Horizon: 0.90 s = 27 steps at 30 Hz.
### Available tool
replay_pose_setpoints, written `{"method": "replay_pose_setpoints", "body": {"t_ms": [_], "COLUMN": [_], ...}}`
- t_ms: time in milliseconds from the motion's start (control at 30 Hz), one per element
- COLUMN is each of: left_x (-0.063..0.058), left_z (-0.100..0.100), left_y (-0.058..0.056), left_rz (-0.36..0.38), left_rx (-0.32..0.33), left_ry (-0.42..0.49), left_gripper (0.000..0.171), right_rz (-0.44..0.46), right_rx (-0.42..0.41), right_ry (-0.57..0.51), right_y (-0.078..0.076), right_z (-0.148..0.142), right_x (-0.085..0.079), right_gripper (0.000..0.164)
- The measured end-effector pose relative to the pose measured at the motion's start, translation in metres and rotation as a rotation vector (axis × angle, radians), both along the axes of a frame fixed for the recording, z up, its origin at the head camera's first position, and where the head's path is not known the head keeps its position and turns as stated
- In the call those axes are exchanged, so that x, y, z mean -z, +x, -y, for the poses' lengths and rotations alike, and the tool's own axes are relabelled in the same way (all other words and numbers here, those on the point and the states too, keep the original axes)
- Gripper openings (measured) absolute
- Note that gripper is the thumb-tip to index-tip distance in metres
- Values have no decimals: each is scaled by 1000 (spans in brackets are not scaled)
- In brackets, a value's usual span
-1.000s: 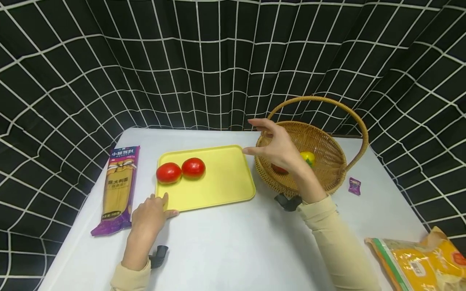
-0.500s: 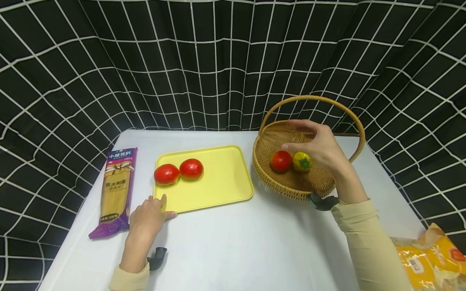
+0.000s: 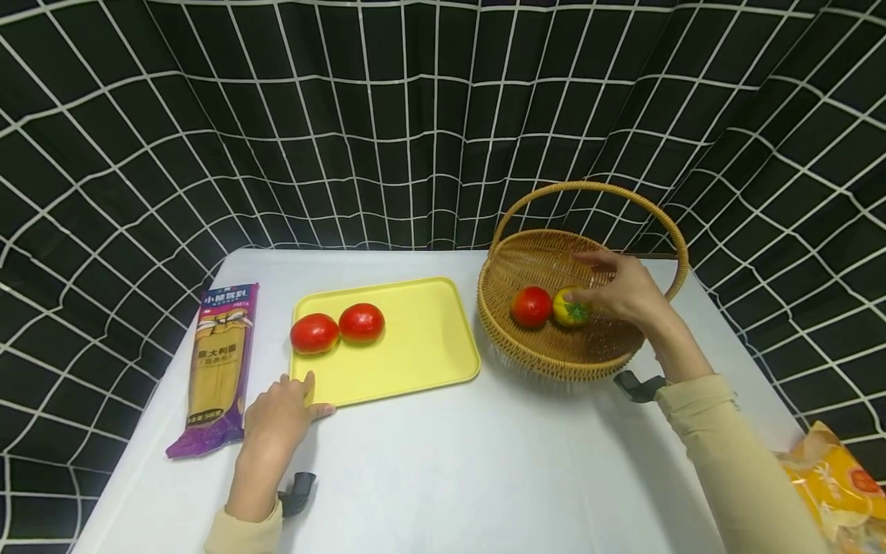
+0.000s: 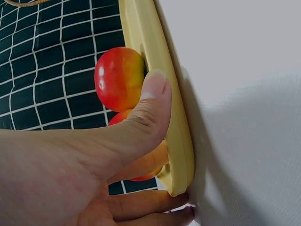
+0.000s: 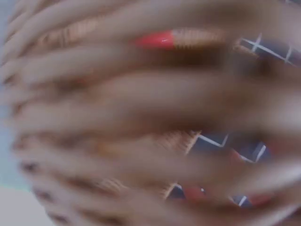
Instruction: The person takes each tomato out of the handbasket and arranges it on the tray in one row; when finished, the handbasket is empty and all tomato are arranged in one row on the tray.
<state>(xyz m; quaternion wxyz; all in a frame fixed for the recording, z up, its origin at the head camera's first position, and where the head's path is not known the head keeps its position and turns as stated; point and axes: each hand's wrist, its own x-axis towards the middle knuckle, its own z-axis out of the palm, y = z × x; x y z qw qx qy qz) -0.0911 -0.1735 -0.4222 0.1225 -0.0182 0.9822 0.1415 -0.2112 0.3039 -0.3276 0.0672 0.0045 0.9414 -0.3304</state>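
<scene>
My left hand (image 3: 278, 415) holds the near left corner of a yellow tray (image 3: 415, 346). In the left wrist view its thumb (image 4: 149, 106) lies over the tray rim. Two glossy red oval fruits (image 3: 362, 323) sit side by side in the tray; yellow shows on the side of one fruit (image 4: 118, 79) there. My right hand (image 3: 626, 292) reaches into a wicker basket (image 3: 588, 369), fingers spread apart. Its thumb is over a yellow fruit with a green star-shaped top (image 3: 569, 312), beside a round red fruit (image 3: 531, 308). Basket weave blurs across the right wrist view.
A purple pasta packet (image 3: 218, 362) lies left of the tray. At the lower right an orange food bag (image 3: 837, 492) is partly behind my right sleeve. The basket's tall handle (image 3: 674, 238) arches over my right hand. A black gridded cloth hangs behind the white table (image 3: 443, 477).
My right hand has moved right and down into the basket, from its left rim to the yellow fruit. My left hand keeps its place at the tray corner. The view has shifted slightly.
</scene>
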Motion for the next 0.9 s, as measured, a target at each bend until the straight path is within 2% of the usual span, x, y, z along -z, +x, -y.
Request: {"method": "replay_pose_setpoints", "body": {"t_ms": [100, 333, 533, 900], "left_x": [0, 0, 0, -1], "left_z": [0, 1, 0, -1], "left_y": [0, 0, 1, 2], "left_rz": [-6, 0, -2, 2], "left_rx": [2, 0, 0, 0], "left_ry": [-1, -1, 0, -1], "left_gripper": [75, 75, 75, 75], "right_rz": [34, 50, 64, 71], "right_rx": [1, -46, -80, -90], "right_ry": [20, 93, 171, 189], "right_y": [-4, -12, -17, -19], "right_z": [-3, -4, -7, -11], "right_x": [8, 20, 26, 33], "right_gripper": [81, 72, 73, 74]}}
